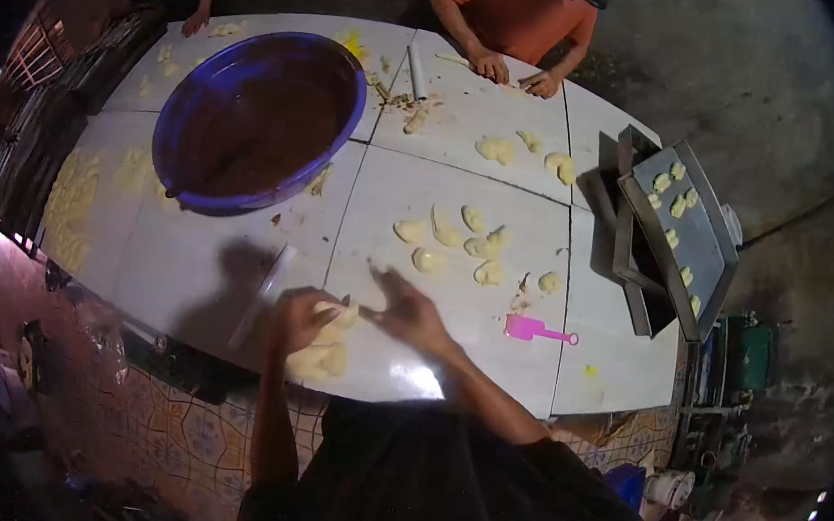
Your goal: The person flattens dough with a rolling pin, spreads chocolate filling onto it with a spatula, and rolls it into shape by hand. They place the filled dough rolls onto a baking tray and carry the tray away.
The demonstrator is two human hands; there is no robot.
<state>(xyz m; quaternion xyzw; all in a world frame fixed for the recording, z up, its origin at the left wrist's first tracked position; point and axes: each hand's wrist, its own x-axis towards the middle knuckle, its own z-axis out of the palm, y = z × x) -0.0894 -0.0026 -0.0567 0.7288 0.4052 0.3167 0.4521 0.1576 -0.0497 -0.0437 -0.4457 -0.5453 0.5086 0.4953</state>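
Observation:
My left hand (300,322) is at the table's near side, its fingers curled on a pale piece of dough (336,331). My right hand (408,313) is just to the right, fingers and thumb spread apart, the thumb close to that dough's edge. More dough (317,361) lies below my left hand, by the near edge. A pale rolling pin (263,297) rests left of my left hand. Beyond my right hand sit several shaped dough pieces (445,227). To its right is a pink plastic scraper (524,327) with a thin handle.
A large purple basin (173,192) with brown contents stands at the left. Stacked metal trays (685,200) tilt at the right, the top one carrying dough pieces. Across the white table (454,179), a person in orange (523,17) handles dough; another person's hand (196,23) rests far left.

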